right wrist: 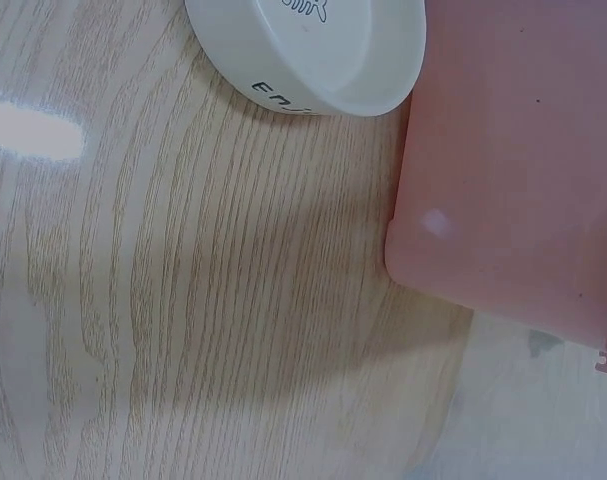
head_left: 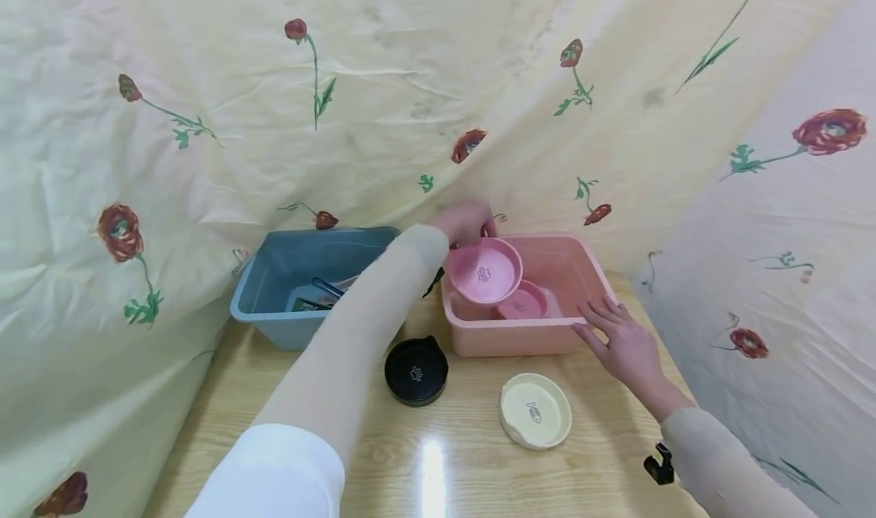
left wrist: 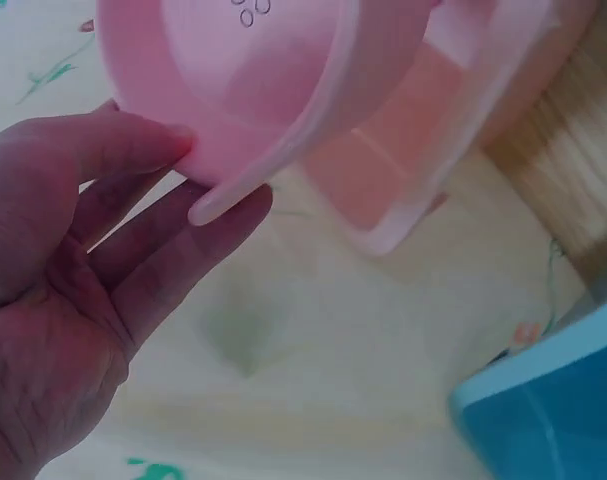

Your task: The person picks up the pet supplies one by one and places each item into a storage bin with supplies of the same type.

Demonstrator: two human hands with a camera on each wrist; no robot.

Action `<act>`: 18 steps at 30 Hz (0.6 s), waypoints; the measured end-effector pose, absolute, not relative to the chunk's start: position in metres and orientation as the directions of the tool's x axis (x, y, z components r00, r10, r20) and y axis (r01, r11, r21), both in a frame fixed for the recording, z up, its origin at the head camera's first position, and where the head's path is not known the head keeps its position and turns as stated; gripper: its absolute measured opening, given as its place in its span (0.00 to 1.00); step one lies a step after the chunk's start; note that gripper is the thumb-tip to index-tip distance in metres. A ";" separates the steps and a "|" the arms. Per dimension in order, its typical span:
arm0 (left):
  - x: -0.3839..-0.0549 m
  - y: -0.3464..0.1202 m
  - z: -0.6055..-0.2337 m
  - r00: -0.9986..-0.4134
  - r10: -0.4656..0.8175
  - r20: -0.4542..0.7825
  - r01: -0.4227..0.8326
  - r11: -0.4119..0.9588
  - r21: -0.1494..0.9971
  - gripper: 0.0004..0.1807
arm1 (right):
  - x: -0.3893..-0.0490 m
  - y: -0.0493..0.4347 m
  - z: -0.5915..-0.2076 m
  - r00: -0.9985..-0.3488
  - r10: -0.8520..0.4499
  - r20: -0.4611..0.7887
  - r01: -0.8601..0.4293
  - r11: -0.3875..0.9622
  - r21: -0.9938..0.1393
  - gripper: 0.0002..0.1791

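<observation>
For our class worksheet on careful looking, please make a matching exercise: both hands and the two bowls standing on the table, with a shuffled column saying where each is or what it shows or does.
1. Left hand
2. Right hand
3. Black bowl
4. Cream bowl

A. On the table, fish drawing inside
B. At the pink bin's rim
C. On the table, paw print inside
D. Holding a pink bowl

Pairs: 1-D, 2-B, 3-C, 4-A
</observation>
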State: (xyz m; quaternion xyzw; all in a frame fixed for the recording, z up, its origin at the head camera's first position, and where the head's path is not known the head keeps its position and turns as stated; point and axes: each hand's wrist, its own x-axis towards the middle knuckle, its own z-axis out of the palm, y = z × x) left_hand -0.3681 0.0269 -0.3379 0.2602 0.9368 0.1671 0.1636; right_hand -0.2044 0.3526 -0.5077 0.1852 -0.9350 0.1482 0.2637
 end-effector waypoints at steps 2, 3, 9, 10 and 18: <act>-0.369 0.027 -0.348 -0.814 0.548 -0.194 0.454 0.808 0.375 0.24 | -0.204 0.352 -0.506 -0.797 -0.267 0.542 -0.420 0.890 -0.178 0.28; -0.370 0.027 -0.353 -0.817 0.548 -0.180 0.464 0.809 0.360 0.23 | -0.204 0.352 -0.505 -0.799 -0.266 0.539 -0.417 0.892 -0.177 0.28; -0.368 0.031 -0.376 -0.809 0.577 -0.117 0.544 0.808 0.226 0.21 | -0.205 0.349 -0.503 -0.812 -0.265 0.520 -0.403 0.899 -0.170 0.28; -0.366 0.032 -0.378 -0.814 0.569 -0.121 0.536 0.815 0.221 0.21 | -0.205 0.349 -0.503 -0.812 -0.268 0.518 -0.404 0.899 -0.169 0.28; -0.358 0.041 -0.395 -0.840 0.514 -0.175 0.468 0.849 0.246 0.20 | -0.205 0.350 -0.505 -0.798 -0.280 0.534 -0.425 0.890 -0.168 0.28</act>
